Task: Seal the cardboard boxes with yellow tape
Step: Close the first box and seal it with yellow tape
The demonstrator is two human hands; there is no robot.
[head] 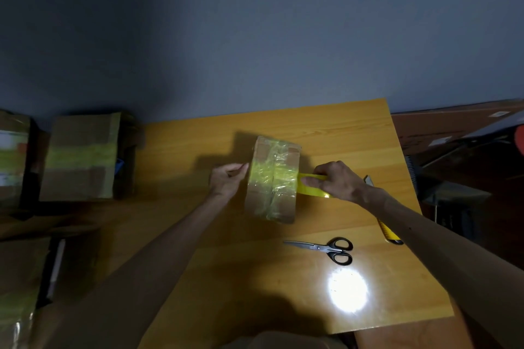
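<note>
Boxes (80,156) with yellow bands stand far left, off the table (340,127). Left hand (226,178) is curled, pinching the left edge of the box (273,178) mid-table, which is wrapped in yellow. Tape (313,185) roll is just right of it, strip running onto the box, gripped by the right hand (337,180). Scissors (326,249) lie nearer the person, knife (390,232) partly under the right forearm.

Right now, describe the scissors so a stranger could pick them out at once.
Start at the orange wooden table and look at its near right part, between the taped cardboard box and the bright glare. The scissors lie flat there; unlike the yellow cutter to their right, they have black loop handles and steel blades.
</note>
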